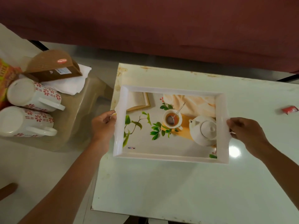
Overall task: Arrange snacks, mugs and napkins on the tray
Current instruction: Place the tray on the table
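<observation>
A: Starting with the worktop (178, 183): lying under the tray (161, 157) and spreading well past it to the right and on the near side.

B: And holding the tray how?

A: Clasping it at both short ends. Left hand (103, 125) curling round the left rim, right hand (246, 131) pinching the right rim. Not showing whether resting flat or hovering just clear.

B: Probably handling as stiff, light plastic. Looking glossy, so likely slipping under dry fingers. Keeping to those two end rims and holding level seems safest.

A: Lying left of the tray on a beige stool (84, 101): two mugs (32, 96), both on their sides, handles turned toward the tray.

B: Judging them ceramic, so heavier, hard, and chipping if knocked together. Taking each by the handle or round the body.

A: Sitting behind the mugs, farther back and left of the tray: a brown box (53, 67) over white napkins (76, 83).

B: Treating the napkins as soft and flimsy. Pinching a small stack at one edge.

A: Peeking in at the far left of the tray, a snack packet (6, 75). Lying well to the right of the tray, a small red sachet (289, 109).
</observation>
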Demonstrator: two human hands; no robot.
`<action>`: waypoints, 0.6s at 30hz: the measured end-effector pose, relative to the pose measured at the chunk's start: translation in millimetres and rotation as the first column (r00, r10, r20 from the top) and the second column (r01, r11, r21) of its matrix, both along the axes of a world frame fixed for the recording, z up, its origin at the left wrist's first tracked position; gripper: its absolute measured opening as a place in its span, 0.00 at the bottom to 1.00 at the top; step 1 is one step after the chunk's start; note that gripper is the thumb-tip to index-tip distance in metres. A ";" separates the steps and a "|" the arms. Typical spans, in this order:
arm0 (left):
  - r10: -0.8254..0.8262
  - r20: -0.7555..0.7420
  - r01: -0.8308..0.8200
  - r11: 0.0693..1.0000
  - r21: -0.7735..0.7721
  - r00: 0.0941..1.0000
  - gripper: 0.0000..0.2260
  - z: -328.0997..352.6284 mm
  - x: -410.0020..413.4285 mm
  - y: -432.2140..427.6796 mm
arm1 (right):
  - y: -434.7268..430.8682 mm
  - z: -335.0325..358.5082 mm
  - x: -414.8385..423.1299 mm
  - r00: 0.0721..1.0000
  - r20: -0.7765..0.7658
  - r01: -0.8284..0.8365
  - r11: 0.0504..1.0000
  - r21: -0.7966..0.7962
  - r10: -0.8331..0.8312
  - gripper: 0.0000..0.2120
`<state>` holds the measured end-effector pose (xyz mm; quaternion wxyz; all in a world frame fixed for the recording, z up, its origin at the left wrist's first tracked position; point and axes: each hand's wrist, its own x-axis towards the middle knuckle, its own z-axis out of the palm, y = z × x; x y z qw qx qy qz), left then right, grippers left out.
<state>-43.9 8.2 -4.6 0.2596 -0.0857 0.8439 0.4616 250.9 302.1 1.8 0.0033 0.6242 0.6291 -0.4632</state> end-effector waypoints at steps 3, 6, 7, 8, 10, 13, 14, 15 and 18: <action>-0.048 -0.001 0.048 0.999 -0.015 0.999 0.12 2.7 -1.0 -3.7 | -17.2 0.4 15.3 0.998 -0.028 0.048 0.998 -0.032 -0.049 0.08; -0.061 0.008 0.061 0.998 -0.021 0.998 0.12 2.8 -1.0 -7.6 | -28.7 -2.6 25.4 0.996 -0.047 0.077 0.996 -0.055 -0.079 0.10; -0.063 0.009 0.063 0.998 -0.017 0.998 0.12 1.9 -1.0 -8.4 | -31.0 -3.7 27.3 0.995 -0.051 0.084 0.995 -0.059 -0.087 0.11; -0.067 0.010 0.067 0.998 -0.015 0.998 0.12 1.3 -0.8 -9.2 | -33.0 -4.4 29.0 0.994 -0.054 0.090 0.994 -0.061 -0.094 0.11; -0.069 0.013 0.069 0.997 -0.018 0.998 0.12 0.6 -0.6 -10.8 | -36.0 -6.0 30.0 0.994 -0.055 0.092 0.994 -0.057 -0.095 0.11; -0.060 0.027 0.061 0.998 -0.027 0.998 0.12 0.2 0.0 -12.2 | -37.3 -6.3 28.8 0.995 -0.053 0.087 0.996 -0.033 -0.089 0.10; -0.057 0.034 0.058 0.998 -0.029 0.998 0.12 0.2 0.6 -13.0 | -37.7 -5.7 28.4 0.995 -0.056 0.084 0.996 -0.025 -0.085 0.10; -0.057 0.041 0.058 0.998 -0.029 0.998 0.12 0.3 0.9 -13.3 | -37.3 -5.2 27.2 0.995 -0.059 0.079 0.997 -0.019 -0.080 0.09; -0.065 0.065 0.067 0.997 -0.032 0.996 0.12 0.3 3.4 -15.4 | -36.4 -3.9 26.3 0.994 -0.058 0.087 0.996 -0.014 -0.088 0.09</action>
